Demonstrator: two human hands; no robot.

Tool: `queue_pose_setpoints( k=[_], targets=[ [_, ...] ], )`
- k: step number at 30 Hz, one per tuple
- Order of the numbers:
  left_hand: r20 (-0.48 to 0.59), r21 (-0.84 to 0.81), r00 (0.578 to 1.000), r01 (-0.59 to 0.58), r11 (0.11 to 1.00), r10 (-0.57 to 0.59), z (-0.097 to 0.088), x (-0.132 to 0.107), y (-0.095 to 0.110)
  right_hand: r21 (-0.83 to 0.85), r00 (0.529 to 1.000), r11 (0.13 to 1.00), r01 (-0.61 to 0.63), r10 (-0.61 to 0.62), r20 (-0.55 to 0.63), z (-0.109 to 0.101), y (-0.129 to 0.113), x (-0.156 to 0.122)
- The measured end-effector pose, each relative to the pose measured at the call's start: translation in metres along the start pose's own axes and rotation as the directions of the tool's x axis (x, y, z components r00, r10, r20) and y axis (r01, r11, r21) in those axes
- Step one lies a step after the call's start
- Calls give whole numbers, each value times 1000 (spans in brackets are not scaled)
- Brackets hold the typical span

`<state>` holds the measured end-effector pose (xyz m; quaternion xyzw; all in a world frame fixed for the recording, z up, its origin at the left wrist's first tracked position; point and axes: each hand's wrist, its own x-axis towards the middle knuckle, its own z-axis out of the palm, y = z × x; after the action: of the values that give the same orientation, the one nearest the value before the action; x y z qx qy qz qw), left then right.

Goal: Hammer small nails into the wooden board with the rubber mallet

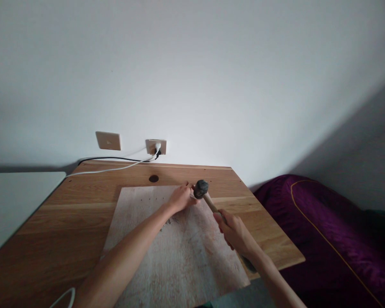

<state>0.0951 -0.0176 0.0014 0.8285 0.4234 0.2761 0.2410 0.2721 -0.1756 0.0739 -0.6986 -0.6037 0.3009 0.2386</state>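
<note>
My right hand is wrapped round the pale handle of a hammer. The hammer's dark, rounded head is beside the fingertips of my left hand. That hand rests near the far edge of a pale, worn board, its fingers drawn together. Whatever they pinch is hidden by the hand and the hammer head. A small scatter of grey pieces, perhaps nails, lies on the board beside my left forearm. Several dark dots run in a row along the board's far side.
Under the board is a wooden table with a round dark hole. A white cable and a black one lead to a wall socket. Purple fabric bulges up at the right. A white panel stands left.
</note>
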Motion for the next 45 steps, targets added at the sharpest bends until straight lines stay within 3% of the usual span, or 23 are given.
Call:
queue_pose_setpoints(
  k=[5,8,14,18,22,25,27,30,34,40,43,45],
  targets=[
    [29,-69,1000,10,998,-8,-4,1,0,137,992,989,-52,67,-106,9,12,-12],
    [-4,-115,1000,28,993,-29,-5,2,-1,172,989,981,-91,108,-96,15,21,-19],
    [-75,-174,997,-48,984,35,-2,2,-3,6,991,995,-96,96,-98,25,32,-18],
    [-77,-178,997,-38,983,24,-9,6,-1,-85,989,994,-64,52,-136,28,32,-14],
    [28,-220,997,-68,973,76,-40,5,1,-119,983,992,-36,14,-181,32,32,-14],
    [250,-173,945,-169,970,210,-74,-7,2,-129,982,991,-30,5,-189,33,34,-15],
    [383,-95,908,-142,985,168,-93,-20,3,-128,982,991,-24,-1,-191,33,34,-15],
    [403,58,912,-104,993,72,-107,-37,5,-125,981,992,-17,-7,-192,33,35,-14],
    [425,101,905,-71,992,22,-102,-47,4,-121,982,993,-6,-17,-186,32,34,-15],
    [374,-86,925,-35,996,65,-88,-33,-8,-107,981,994,-14,-7,-195,32,33,-15],
    [269,-256,961,15,966,57,-78,-17,-13,-99,981,995,-22,2,-196,32,34,-15],
    [142,-319,990,27,947,20,-68,-8,-16,-102,980,995,-25,4,-198,33,34,-14]
  ],
)
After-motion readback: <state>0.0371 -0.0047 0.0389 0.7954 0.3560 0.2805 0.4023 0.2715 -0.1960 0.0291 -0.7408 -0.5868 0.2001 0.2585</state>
